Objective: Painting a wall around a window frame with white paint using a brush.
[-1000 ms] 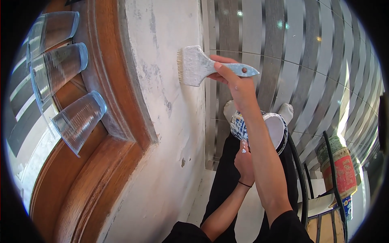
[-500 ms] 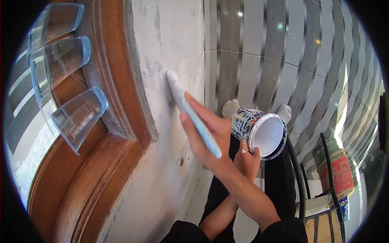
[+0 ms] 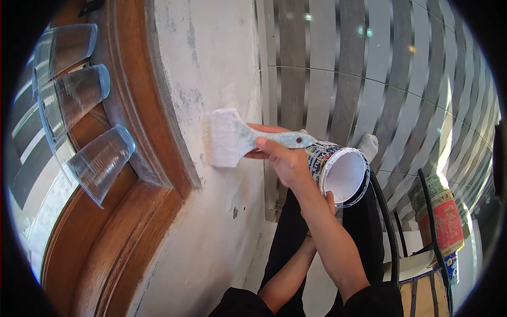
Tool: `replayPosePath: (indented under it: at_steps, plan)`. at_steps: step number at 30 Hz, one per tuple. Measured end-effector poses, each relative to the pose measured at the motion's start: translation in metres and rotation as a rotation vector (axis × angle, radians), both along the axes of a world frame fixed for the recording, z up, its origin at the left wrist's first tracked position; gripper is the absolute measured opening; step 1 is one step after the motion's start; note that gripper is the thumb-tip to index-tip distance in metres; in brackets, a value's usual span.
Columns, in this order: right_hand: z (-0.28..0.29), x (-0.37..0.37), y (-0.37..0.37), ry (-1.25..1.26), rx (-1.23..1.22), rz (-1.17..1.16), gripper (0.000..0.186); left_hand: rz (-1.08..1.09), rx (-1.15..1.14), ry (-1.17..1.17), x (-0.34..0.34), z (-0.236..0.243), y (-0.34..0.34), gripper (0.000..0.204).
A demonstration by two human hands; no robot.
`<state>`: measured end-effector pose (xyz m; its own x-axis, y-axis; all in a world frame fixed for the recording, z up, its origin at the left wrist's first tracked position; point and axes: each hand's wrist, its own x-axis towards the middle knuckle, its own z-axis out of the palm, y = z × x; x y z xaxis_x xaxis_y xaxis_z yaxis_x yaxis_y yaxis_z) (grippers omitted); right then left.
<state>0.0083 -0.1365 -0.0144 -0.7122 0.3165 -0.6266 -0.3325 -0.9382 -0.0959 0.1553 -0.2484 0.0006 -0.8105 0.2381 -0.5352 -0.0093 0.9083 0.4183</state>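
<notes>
My right hand (image 3: 285, 164) is closed around the handle of a wide flat paintbrush (image 3: 229, 138), its head coated in white paint. The bristles lie against or just over the whitish wall strip (image 3: 222, 185) beside the wooden frame; I cannot tell if they touch. Below and to the right, my left hand (image 3: 330, 201) grips a printed paint bucket (image 3: 346, 177), tilted so its white-coated inside shows. Only the left thumb shows clearly at the rim, since my right forearm crosses over the left one and hides the other fingers.
On the left, a brown wooden frame (image 3: 153, 105) borders the wall, with several clear plastic cups (image 3: 103, 164) beside it. Striped floor tiles (image 3: 322, 95) extend to the right. A black metal-framed chair (image 3: 393, 232) stands at lower right, near a paint-stained red-and-green container (image 3: 443, 222).
The brush has swung from a steep, edge-on slant to nearly level, its broad face now showing, and its head is lower on the wall. The bucket stays held, shifted slightly.
</notes>
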Motion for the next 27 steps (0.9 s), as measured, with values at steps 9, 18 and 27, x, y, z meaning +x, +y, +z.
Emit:
replayPosePath:
  at_steps: [9,18,27]
  plan:
    - [-0.056,-0.01,0.003,-0.541,0.29,-0.034,0.027,-0.098,-0.011,-0.181,0.002,-0.012,-0.026,0.029]
    - [0.04,-0.012,-0.011,-0.468,0.574,0.065,0.03,-0.171,-0.253,-0.094,-0.019,0.007,0.012,0.037]
    - [0.085,0.023,0.002,-0.209,0.448,0.16,0.032,-0.167,-0.139,-0.067,-0.024,0.008,0.012,0.029]
